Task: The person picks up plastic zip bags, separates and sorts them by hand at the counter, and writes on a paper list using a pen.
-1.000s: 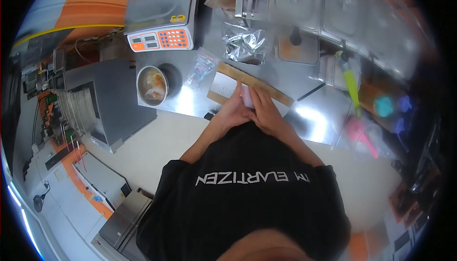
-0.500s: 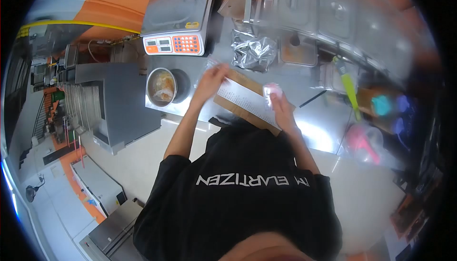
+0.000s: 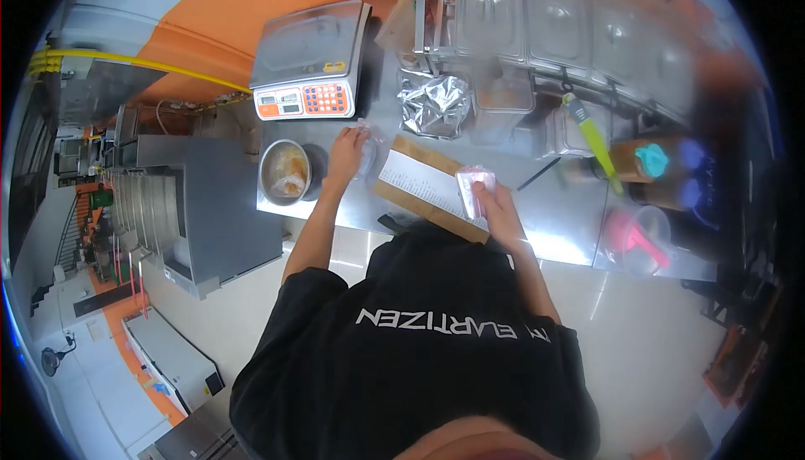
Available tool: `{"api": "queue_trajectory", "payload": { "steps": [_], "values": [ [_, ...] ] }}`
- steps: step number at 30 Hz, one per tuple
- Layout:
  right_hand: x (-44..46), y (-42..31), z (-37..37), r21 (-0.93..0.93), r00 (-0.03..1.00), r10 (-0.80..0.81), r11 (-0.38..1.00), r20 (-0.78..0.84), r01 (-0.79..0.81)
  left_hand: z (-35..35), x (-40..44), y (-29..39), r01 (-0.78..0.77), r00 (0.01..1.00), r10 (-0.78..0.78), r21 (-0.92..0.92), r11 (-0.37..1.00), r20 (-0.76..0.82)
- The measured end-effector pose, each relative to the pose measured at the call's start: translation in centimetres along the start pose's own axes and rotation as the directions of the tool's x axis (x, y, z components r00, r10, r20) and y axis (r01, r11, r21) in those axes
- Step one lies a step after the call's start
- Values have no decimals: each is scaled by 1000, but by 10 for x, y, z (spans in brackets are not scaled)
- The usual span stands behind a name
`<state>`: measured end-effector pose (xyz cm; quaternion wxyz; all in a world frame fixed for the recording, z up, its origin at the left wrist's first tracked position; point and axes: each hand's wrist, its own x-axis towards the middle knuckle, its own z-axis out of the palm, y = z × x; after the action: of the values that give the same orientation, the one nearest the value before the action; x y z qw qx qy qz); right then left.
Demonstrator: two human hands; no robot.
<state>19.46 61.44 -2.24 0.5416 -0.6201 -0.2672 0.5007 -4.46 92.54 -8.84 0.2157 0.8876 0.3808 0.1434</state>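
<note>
My left hand (image 3: pixel 346 155) pinches a thin clear plastic bag (image 3: pixel 369 156) above the metal counter, left of a flat brown paper bag (image 3: pixel 429 215). A long white printed receipt (image 3: pixel 419 178) lies along the paper bag. Over the receipt's right end, my right hand (image 3: pixel 501 210) is closed around a small white and pinkish packet (image 3: pixel 470 185) in clear plastic; its contents cannot be made out. To the left of my left hand stands a round metal bowl (image 3: pixel 267 176) holding yellowish and orange food and some clear plastic.
A weighing scale (image 3: pixel 312 49) stands at the back left. Crumpled foil (image 3: pixel 433 103), a clear container (image 3: pixel 503 95) and lidded metal pans (image 3: pixel 490 15) line the back. On the right are a green-handled tool (image 3: pixel 594 137), a dark stick (image 3: pixel 538 173) and a clear jug with a pink handle (image 3: pixel 641 242).
My left hand has moved left, off the paper bag and receipt, with the clear plastic bag. My right hand keeps the packet over the receipt. The camera view has shifted slightly.
</note>
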Motion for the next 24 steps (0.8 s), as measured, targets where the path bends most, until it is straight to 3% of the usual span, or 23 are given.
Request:
{"api": "queue_trajectory", "payload": {
  "steps": [2, 5, 8, 11, 14, 15, 18, 21, 24],
  "values": [
    [-3, -18, 3, 4, 999, -41, 999, 0, 41, -19, -1, 14, -133, 991, 134, -30, 991, 29],
    [-10, -58, 11, -3, 988, -149, 989, 26, 149, -62, -9, 97, -20, 993, 53, -293, 956, 105],
    [-2, -90, 8, -89, 973, -195, 974, 126, 207, -98, -15, 158, 58, 913, 44, -235, 970, 406],
    [0, -129, 4, -314, 950, -146, 920, 276, 233, -105, -22, 186, -55, 849, 146, -191, 980, 508],
    [0, -128, 0, -499, 894, -226, 764, 386, 409, -82, -34, 181, -276, 847, 394, -338, 900, 358],
    [0, -125, 0, -503, 891, -231, 757, 392, 418, -89, -36, 192, -137, 836, 280, -315, 939, 471],
    [-3, -109, 1, -526, 880, -211, 734, 425, 430, -66, -49, 188, -16, 861, 297, -563, 827, 412],
    [-3, -96, 0, -573, 883, -119, 720, 454, 391, -59, -59, 200, -17, 812, 339, -562, 827, 475],
    [-9, -89, 5, -575, 874, -46, 736, 483, 356, -56, -59, 213, 189, 760, 194, -497, 847, 621]
  ]
}}
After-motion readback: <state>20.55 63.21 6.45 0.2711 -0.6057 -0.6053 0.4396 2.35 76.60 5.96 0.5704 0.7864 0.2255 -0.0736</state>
